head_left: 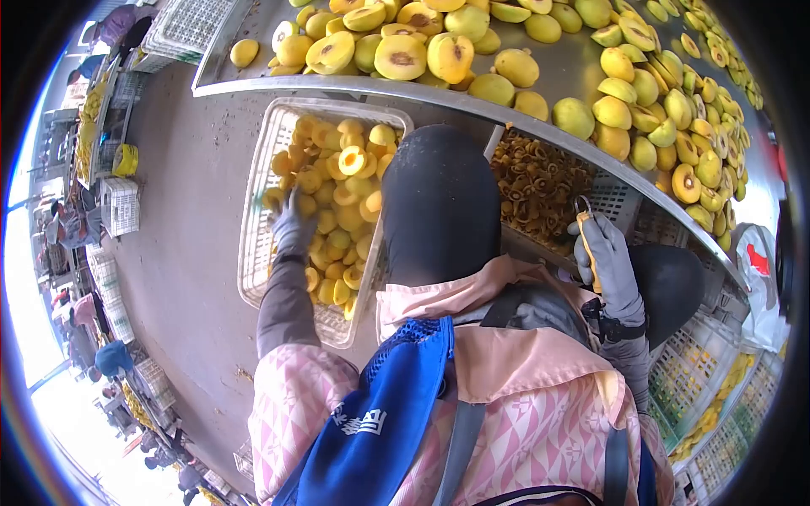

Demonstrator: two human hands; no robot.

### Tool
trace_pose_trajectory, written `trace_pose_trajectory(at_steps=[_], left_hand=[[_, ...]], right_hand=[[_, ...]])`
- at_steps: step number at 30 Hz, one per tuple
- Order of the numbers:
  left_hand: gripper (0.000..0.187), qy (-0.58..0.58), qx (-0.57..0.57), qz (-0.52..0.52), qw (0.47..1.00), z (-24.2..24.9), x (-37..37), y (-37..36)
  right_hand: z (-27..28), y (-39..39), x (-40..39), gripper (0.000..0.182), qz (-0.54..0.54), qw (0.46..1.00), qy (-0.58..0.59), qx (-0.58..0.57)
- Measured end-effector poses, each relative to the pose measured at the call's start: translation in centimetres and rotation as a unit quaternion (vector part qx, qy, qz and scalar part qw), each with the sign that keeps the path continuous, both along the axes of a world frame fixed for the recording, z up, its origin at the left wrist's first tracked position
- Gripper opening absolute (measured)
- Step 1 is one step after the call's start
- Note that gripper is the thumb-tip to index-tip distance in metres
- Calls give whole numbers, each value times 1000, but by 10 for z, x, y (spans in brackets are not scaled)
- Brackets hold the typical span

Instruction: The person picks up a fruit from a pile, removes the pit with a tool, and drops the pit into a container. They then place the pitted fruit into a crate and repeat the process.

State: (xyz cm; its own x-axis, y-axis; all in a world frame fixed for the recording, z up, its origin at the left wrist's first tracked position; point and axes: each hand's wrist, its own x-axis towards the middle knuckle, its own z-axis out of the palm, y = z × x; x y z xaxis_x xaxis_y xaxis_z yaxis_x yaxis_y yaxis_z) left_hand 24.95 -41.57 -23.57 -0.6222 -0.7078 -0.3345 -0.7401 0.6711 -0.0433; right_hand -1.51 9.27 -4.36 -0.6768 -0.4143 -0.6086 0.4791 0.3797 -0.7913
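My left hand (294, 226), in a grey glove, reaches into a pale plastic basket (253, 244). Its fingers are apart and touch the pitted yellow peach halves (342, 223) at the basket's left side. In my grey-gloved right hand (609, 257) is a pitting knife (588, 240) with a yellowish handle and a small curved metal loop pointing up. Beyond it, under the table edge, a crate holds many brown pits and scraps (536, 190). Halved peaches with pits still in them (401, 56) lie on the metal table (245, 80).
The table's raised metal rim runs across in front of my knees. Stacked crates (696, 363) stand at the right, beside a white plastic bag (755, 278). Other people work at tables along the far left, near a yellow bucket (125, 160) and white crates (120, 207).
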Motion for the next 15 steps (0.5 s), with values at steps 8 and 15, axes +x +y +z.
trace_pose_trajectory(at_steps=[8,15], left_hand=[[65,-163,18,115,980,6,101,4],[65,-115,61,-35,991,22,33,75]], right_hand=[[-13,-5,0,29,26,1000,5,13],[-19,2,0,34,37,999,-9,27]])
